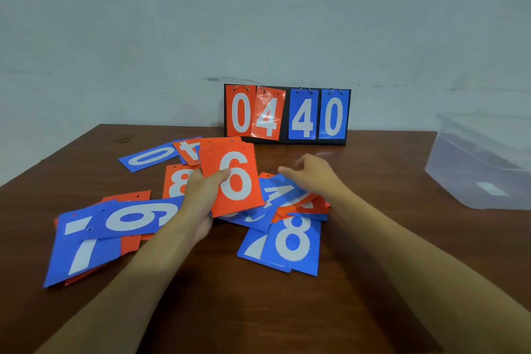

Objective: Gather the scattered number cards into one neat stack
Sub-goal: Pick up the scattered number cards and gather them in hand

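Red and blue number cards lie scattered on the brown table point(258, 310). My left hand point(201, 198) grips a small stack of red cards topped by a red 6 point(234, 178), held tilted above the pile. My right hand point(313, 174) hovers with fingers spread over a blue 4 card point(283, 191) and the red cards beneath it, slightly blurred. A blue 8 point(293, 241) lies in front over another blue card. At the left lie a blue 9 point(138, 218), a blue 7 point(77, 250), a red 8 point(178, 181), a blue 0 point(149, 156) and a red 4 point(188, 151).
A black flip scoreboard point(287, 113) stands at the table's back against the wall and reads 04 in red, 40 in blue. A clear plastic box point(482, 169) sits at the right edge. Bare table stretches toward me in front of the cards.
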The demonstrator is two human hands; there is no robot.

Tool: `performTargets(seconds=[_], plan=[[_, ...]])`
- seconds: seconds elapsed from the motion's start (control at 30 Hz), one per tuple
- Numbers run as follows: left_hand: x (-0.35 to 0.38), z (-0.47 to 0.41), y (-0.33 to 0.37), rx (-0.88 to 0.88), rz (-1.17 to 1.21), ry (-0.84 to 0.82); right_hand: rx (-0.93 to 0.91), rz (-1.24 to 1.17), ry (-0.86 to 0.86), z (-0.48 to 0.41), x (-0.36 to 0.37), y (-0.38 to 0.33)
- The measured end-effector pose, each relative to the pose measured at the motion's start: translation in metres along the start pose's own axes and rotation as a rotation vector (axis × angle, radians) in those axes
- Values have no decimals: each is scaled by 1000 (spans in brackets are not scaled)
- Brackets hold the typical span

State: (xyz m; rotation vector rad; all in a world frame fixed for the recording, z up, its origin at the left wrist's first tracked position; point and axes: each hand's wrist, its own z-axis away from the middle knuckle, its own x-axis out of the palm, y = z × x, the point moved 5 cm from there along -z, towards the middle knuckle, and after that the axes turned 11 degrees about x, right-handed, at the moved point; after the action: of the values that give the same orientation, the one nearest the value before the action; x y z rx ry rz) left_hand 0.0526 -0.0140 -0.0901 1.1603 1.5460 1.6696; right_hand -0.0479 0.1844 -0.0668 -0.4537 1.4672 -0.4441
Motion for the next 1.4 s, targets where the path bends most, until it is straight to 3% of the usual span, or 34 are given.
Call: performTargets(seconds=[0.1,0.27,0.37,0.5,0.57,0.7,0.87,1.0,1.17,1.23,1.4], plan=[[-5,-3,-1,8,26,63,78,293,-47,-5,11,18],[-10,-7,-4,1,14,95,165,206,-110,-11,10,27],[-12,-7,-2,1,3,108,169,3,-81,-12,1,35],[-13,-7,2,20,-34,109,39,-592,-31,4,-26,34],[-14,-7,5,37,-55,100,-42,-667,-85,12,-35,25],[-9,-4,5,-6,-82,27,-201,-619,-166,23,-30,-5],[4,4,9,12,-93,-140,-313,-525,-53,19,-10,-52],[-12,-9,9,8,-16,10,-218,-446,87,7,1,-57],[-42,-24,9,-21,192,265,-198,71,-145,-2,45,-47],[-46,-26,10,-18,193,300,-203,219,-131,-2,53,-46],[-41,-24,7,-43,159,276,-143,128,-102,-9,50,-44]])
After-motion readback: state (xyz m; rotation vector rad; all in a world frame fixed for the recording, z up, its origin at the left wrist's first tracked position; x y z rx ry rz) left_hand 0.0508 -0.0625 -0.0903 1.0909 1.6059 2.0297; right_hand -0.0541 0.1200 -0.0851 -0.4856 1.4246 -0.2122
